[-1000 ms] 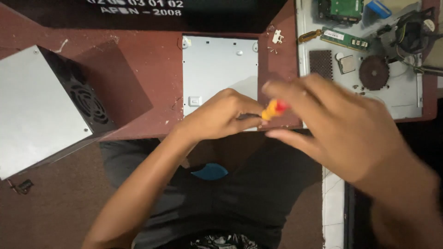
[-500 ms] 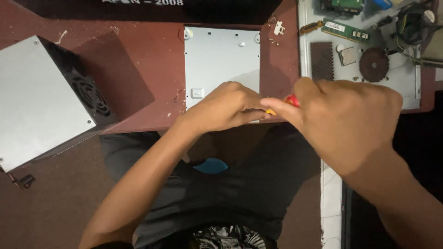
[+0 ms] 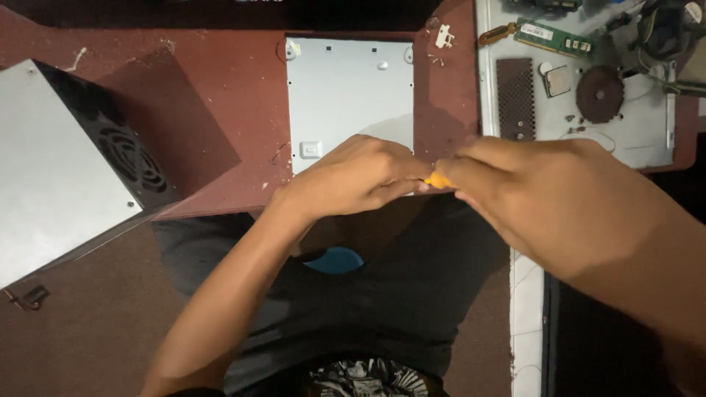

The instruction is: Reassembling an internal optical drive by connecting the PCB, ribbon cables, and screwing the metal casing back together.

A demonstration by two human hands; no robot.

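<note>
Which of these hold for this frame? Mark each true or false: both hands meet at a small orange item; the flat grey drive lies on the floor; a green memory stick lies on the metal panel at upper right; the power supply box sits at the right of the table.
1. Left hand and right hand meet at the orange item: true.
2. Drive on the floor: false, it lies on the table.
3. Memory stick on the metal panel: true.
4. Power supply at right: false, it is at left.
</note>
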